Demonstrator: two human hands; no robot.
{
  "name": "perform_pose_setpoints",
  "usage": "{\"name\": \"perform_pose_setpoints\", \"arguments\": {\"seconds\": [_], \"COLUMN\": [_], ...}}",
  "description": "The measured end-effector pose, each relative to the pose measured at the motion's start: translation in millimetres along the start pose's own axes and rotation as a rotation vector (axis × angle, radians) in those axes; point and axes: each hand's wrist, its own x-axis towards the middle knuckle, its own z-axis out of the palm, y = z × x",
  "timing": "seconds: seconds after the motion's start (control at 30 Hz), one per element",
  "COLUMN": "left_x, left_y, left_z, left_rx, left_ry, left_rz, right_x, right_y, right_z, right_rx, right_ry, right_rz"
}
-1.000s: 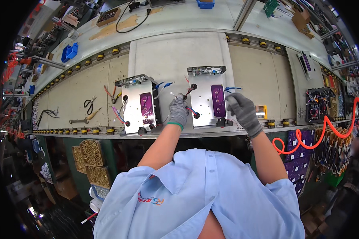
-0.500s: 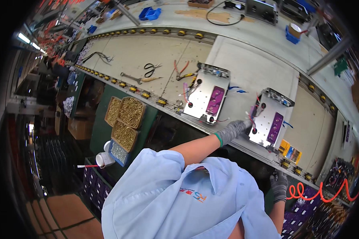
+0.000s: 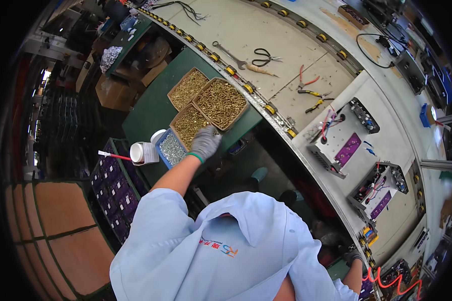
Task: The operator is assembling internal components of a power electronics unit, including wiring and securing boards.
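Observation:
My left hand (image 3: pixel 206 143), in a grey glove with a green cuff, is at the right edge of a tray of small brass-coloured screws (image 3: pixel 190 123). Its fingers are bent together at the pieces; whatever they pinch is too small to make out. Behind that tray are two more trays of brass-coloured pieces (image 3: pixel 220 103) (image 3: pixel 188 88), and a blue tray of silvery small parts (image 3: pixel 172 149) adjoins it. Low at the right, my gloved right hand (image 3: pixel 354 256) is closed beside the line's edge. What it grips is hidden. A red coiled hose (image 3: pixel 397 286) hangs near it.
Two metal housings with purple panels (image 3: pixel 339 135) (image 3: pixel 379 193) sit on the line at the right. Pliers (image 3: pixel 307 79), scissors (image 3: pixel 261 57) and a wrench (image 3: pixel 230 55) lie farther back. A white tub (image 3: pixel 138 152) with a red-handled brush (image 3: pixel 116 156) stands left of the blue tray.
My left hand has left the right-hand housing and come over to the screw tray. The view has swung left, so the housings appear farther right. My right hand remains low at the right.

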Motion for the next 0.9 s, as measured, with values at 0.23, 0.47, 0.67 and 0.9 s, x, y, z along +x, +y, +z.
{"name": "perform_pose_setpoints", "arguments": {"seconds": [0.23,0.47,0.67,0.9], "left_x": [27.3,74.8,176.4,217.4], "left_y": [-112.3,-99.0,-153.6,-142.2], "left_z": [21.1,-47.2,-73.6,-66.4], "left_rx": [0.160,0.106,0.090,-0.048], "left_ry": [-0.003,-0.258,0.012,0.033], "left_rz": [-0.177,-0.004,-0.262,-0.132], "right_x": [-149.0,-156.3,-170.8,-179.5], "right_y": [-50.7,-270.3,-346.5,-311.7], "right_z": [-117.3,-79.5,-74.0,-65.9], "right_rx": [0.187,0.213,0.181,0.247], "right_ry": [-0.108,0.065,0.080,0.078], "right_rz": [-0.131,-0.575,-0.705,-0.644]}}
